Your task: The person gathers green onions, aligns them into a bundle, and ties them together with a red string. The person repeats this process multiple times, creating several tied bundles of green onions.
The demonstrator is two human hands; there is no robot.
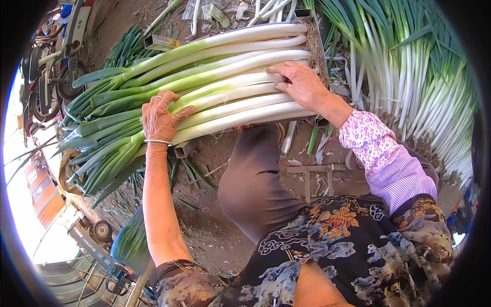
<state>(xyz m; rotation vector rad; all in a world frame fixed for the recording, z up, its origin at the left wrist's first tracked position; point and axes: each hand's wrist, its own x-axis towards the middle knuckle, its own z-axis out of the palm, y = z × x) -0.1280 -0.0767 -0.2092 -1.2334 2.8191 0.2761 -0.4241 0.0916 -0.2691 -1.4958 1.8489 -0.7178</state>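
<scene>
A layer of large long green onions (245, 73) lies side by side before me on a low rack, white shafts to the right and green leaves (103, 111) to the left. My left hand (163, 115), with a ring and a bracelet, rests where the green turns white, thumb spread away from the fingers. Near the root end, my right hand (297, 82) touches the white shafts with bent fingers. The stalks partly hide the fingertips, so I cannot tell whether either hand grips one. Tangled roots (316, 50) line up along an upright edge piece (325, 57).
Square metal tube ends (153, 41) stick out from the rack. A large heap of green onions (406, 69) lies on the right. A small wooden frame (310, 170) stands on the littered dirt ground (215, 230). Wheeled vehicles (50, 76) stand at the far left, above a blue cart (92, 245).
</scene>
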